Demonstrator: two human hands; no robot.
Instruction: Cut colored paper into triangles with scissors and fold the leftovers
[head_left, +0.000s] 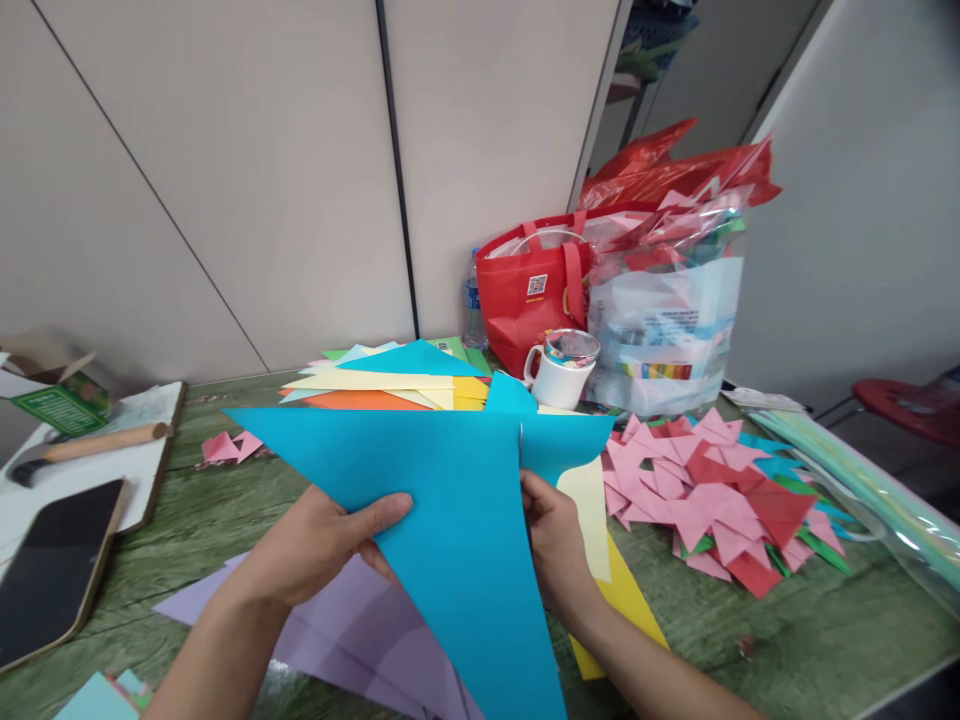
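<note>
Up off the tabletop (225, 512), the blue sheet (450, 500), wide edge away, long axis running down toward the bottom of the view. Pinched at its left slanting edge by the fingers of the left hand (330, 540), thumb in front. Against the curved right edge, just below the slit and its thin blade (521, 433), so nearer, the right hand (559, 545), fingers curled; cannot tell around what.

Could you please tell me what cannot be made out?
All in the head view:
Left hand: most fingertips behind the blue sheet.
Right hand: fingertips behind that sheet, so anything held is unclear.
Bottle: partly behind the red bag.
Phone: cut off by the left edge.
Print on the plastic bag: too small to read.
</note>
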